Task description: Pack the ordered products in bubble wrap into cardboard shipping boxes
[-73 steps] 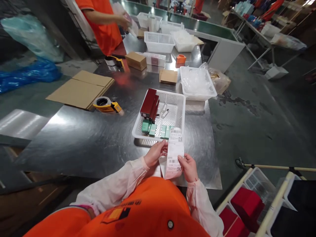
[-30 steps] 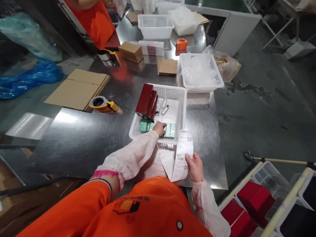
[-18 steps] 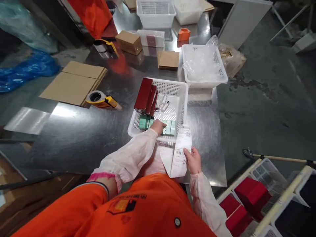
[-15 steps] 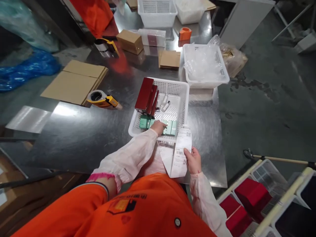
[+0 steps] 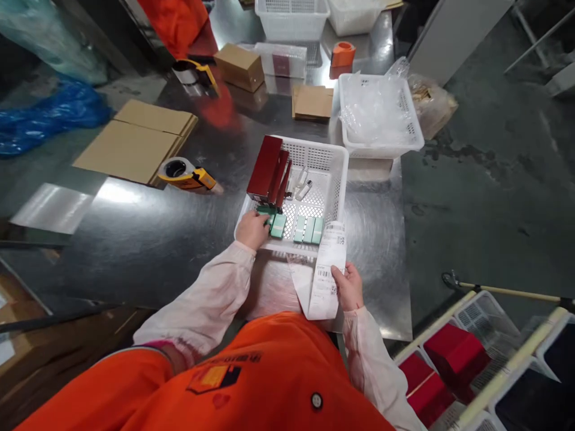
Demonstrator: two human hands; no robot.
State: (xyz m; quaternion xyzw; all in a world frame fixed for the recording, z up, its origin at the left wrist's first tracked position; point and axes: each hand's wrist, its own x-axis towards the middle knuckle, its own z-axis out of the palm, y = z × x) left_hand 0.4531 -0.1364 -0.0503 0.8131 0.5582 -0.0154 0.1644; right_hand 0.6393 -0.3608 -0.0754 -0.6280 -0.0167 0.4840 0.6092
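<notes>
Near the front edge of the surface (image 5: 135, 239), your left hand (image 5: 252, 230) reaches into the white basket (image 5: 338, 179) at its near left corner, with the fingers curled over the green boxes (image 5: 278, 225) there. You are touching the leftmost of them; whether you actually grip one cannot be told, since your hand covers that end. About five green boxes show in the basket: two by your fingertips and three more side by side toward the near right corner, just clear of your hand. Behind them, three dark red boxes (image 5: 269, 173) lean against the basket's left wall, and two small clear vials (image 5: 302, 182) lie on the basket floor beside them.

Your left forearm comes in low from the near edge, sleeve over the basket rim, palm down. Your right hand (image 5: 349, 287) is held up in front of your body, just off the basket's near right corner, fingers closed on one long printed slip (image 5: 327, 269), pinching its right edge so the paper stands up toward you.

Farther along the surface sit a second white basket (image 5: 415, 134) holding clear plastic bags, one yellow tape dispenser (image 5: 186, 175) near the left edge, and a flat cardboard stack (image 5: 130, 140).
</notes>
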